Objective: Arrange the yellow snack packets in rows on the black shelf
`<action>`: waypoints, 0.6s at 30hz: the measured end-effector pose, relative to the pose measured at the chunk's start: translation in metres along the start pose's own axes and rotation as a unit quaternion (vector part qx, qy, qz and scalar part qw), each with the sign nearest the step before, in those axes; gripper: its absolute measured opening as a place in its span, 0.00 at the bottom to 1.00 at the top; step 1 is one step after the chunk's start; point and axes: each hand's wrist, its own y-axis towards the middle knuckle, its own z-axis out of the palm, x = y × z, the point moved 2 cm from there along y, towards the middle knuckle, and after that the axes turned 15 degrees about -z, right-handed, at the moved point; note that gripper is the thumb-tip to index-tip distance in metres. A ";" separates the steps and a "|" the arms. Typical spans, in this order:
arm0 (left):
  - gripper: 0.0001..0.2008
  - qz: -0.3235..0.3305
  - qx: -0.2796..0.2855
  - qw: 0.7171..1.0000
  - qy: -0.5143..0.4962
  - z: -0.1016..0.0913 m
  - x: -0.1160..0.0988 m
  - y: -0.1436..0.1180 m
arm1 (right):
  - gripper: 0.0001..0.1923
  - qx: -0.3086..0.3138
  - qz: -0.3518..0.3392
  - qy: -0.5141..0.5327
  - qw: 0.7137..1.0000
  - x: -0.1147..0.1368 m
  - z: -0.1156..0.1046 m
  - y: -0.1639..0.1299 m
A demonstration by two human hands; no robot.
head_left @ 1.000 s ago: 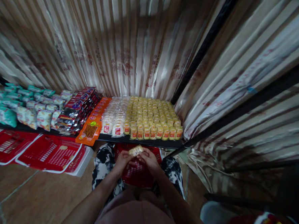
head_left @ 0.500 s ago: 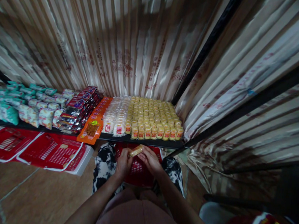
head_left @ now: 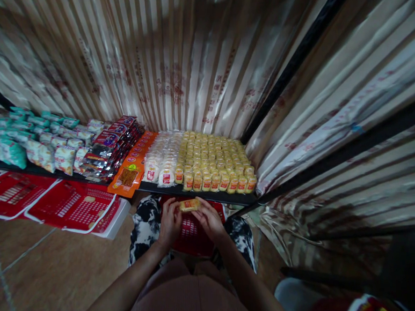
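Between my two hands is a small yellow wrapped snack packet (head_left: 190,204) with a red label facing up. My left hand (head_left: 170,222) pinches its left end, and my right hand (head_left: 209,218) grips the right end. Both are closed on it, above a red basket (head_left: 193,243) between my knees. Just beyond, rows of matching yellow packets (head_left: 215,159) stand on a low black shelf (head_left: 210,196). Beside them on the left are rows of white wrapped packets (head_left: 165,162).
Left along the shelf lie an orange snack bag (head_left: 128,176), stacked dark red packets (head_left: 110,149) and teal-and-white bags (head_left: 10,151). Red baskets (head_left: 72,206) sit below on the tiled floor. Striped curtain (head_left: 173,59) hangs behind. A black pole (head_left: 303,56) slants on the right.
The yellow packet has been turned in my hands, so its red label now shows and it lies more level. The view has shifted slightly.
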 end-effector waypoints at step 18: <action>0.22 -0.165 0.108 0.980 -0.002 0.010 -0.003 0.035 | 0.25 0.100 -0.096 -0.166 0.976 -0.003 0.017 0.030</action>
